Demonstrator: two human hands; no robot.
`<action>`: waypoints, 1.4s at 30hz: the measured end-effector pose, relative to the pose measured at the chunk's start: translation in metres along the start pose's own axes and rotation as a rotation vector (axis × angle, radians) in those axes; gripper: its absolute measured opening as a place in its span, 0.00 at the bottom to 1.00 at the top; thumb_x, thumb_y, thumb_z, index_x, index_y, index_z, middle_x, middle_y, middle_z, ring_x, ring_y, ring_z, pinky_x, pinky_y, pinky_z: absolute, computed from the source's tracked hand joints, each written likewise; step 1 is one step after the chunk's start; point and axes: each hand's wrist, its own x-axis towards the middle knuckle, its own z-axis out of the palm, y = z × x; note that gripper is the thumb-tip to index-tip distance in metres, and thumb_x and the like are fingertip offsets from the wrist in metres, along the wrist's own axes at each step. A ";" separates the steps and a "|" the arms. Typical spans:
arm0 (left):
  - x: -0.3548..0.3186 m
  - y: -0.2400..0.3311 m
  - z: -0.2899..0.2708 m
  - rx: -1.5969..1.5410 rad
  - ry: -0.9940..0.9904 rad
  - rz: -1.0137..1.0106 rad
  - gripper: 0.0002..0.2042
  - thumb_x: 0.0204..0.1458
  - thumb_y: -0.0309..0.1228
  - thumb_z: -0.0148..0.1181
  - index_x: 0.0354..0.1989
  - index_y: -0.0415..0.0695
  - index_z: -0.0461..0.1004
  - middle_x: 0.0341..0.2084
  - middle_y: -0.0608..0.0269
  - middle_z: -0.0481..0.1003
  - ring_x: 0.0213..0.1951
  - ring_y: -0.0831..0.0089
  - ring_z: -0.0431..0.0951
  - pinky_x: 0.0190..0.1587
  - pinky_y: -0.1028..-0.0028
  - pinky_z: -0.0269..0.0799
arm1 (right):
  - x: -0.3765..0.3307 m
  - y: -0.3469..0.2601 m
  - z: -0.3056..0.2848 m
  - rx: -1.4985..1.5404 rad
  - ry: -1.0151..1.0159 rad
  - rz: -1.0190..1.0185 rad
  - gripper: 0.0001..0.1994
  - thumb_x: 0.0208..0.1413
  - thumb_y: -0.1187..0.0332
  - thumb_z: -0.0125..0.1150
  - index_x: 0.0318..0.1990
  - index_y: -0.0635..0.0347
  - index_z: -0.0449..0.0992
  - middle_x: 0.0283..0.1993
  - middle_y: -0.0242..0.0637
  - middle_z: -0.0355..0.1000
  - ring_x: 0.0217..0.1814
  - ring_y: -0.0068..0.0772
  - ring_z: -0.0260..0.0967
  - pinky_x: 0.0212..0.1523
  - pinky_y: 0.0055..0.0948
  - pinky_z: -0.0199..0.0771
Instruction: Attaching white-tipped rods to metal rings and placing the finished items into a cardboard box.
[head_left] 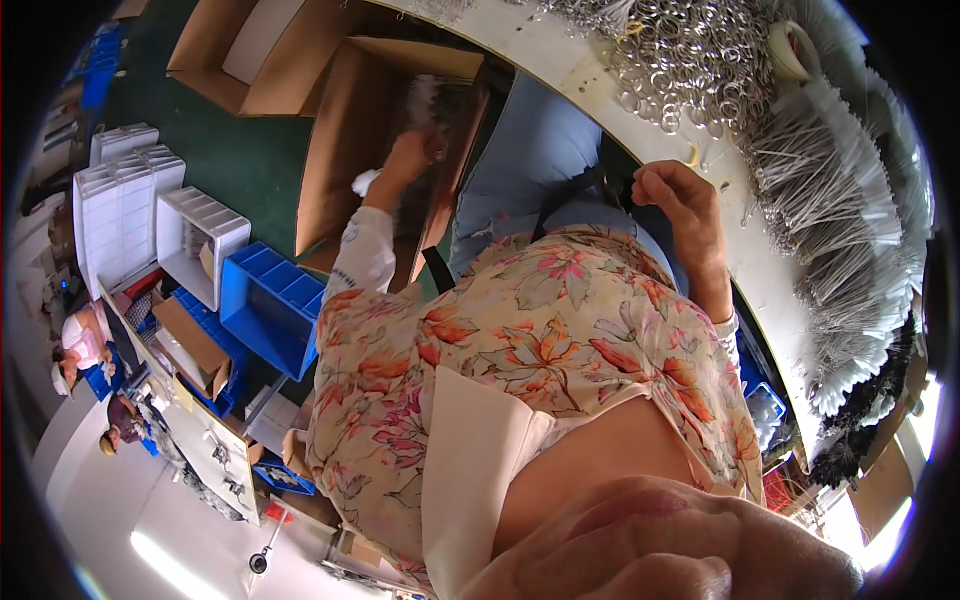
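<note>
The left hand (pixel 412 152) reaches down into an open cardboard box (pixel 345 150) on the green floor (pixel 240 155), its fingers curled among pale, blurred contents that cannot be made out; whether they grip anything cannot be told. A scrap of white (pixel 366 181) shows just beside the wrist, too small to identify. The right hand (pixel 680 200) rests at the near edge of the white surface (pixel 560 60), fingers folded into a loose fist, and what they hold, if anything, is hidden. Beyond it on the surface lie a heap of metal rings (pixel 690 60) and fanned rows of white-tipped wire pieces (pixel 850 230), bent by the lens. A floral blouse (pixel 540 350) fills the middle and hides the lap. Blue bins (pixel 270 305) and white trays (pixel 120 215) stand on the left.
</note>
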 end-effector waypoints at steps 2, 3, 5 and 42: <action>0.017 -0.025 0.024 -0.042 0.027 -0.013 0.09 0.50 0.34 0.54 0.31 0.42 0.74 0.24 0.53 0.75 0.27 0.60 0.77 0.32 0.66 0.70 | 0.001 -0.003 -0.004 -0.021 0.009 -0.001 0.09 0.55 0.71 0.56 0.38 0.69 0.74 0.31 0.34 0.72 0.33 0.20 0.67 0.38 0.19 0.67; 0.027 -0.032 0.029 -0.076 0.058 -0.026 0.09 0.49 0.34 0.54 0.31 0.42 0.74 0.26 0.51 0.75 0.30 0.55 0.77 0.33 0.64 0.70 | 0.002 -0.003 -0.006 -0.023 0.019 0.007 0.09 0.55 0.71 0.56 0.38 0.69 0.74 0.31 0.34 0.72 0.33 0.20 0.67 0.38 0.19 0.67; 0.056 -0.033 0.033 0.050 0.112 0.081 0.08 0.49 0.33 0.53 0.32 0.42 0.73 0.26 0.50 0.75 0.31 0.55 0.77 0.33 0.63 0.70 | -0.001 -0.008 -0.005 -0.054 0.042 0.010 0.08 0.56 0.71 0.56 0.37 0.69 0.74 0.30 0.34 0.72 0.33 0.20 0.67 0.38 0.20 0.67; 0.028 -0.110 0.287 -0.187 0.293 -0.487 0.15 0.51 0.34 0.46 0.41 0.39 0.74 0.34 0.47 0.75 0.35 0.56 0.76 0.42 0.61 0.71 | -0.002 -0.150 0.100 -1.644 -0.347 -0.945 0.16 0.38 0.82 0.66 0.16 0.58 0.60 0.15 0.38 0.62 0.12 0.36 0.58 0.12 0.31 0.55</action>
